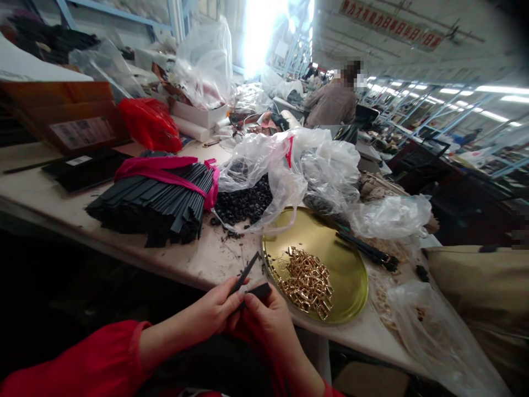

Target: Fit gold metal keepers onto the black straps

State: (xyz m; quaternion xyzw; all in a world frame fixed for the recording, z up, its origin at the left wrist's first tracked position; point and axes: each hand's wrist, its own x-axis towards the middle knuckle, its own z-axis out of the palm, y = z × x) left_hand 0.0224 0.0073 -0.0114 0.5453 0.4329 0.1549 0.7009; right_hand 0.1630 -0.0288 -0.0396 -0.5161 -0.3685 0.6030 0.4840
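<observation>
My left hand (221, 304) is closed on a thin black strip (249, 269) that points up and away over the table edge. My right hand (273, 315) pinches a wider, flat black strap end (260, 290). The two hands almost meet in front of the table, and whether the two black pieces are joined is hidden by the fingers. Just to the right, a round gold tray (351, 275) bears a heap of small gold buckles (312, 284). Beyond the hands, small black loops (243, 204) spill from a clear plastic bag (285, 193).
A bundle of black strips (144, 204) tied with a pink band (165, 170) lies left on the table (223, 256). Behind stand a cardboard box (78, 121) and a red bag (151, 124). A finished-looking black strap (367, 251) crosses the tray's right rim. A person (333, 102) sits farther back.
</observation>
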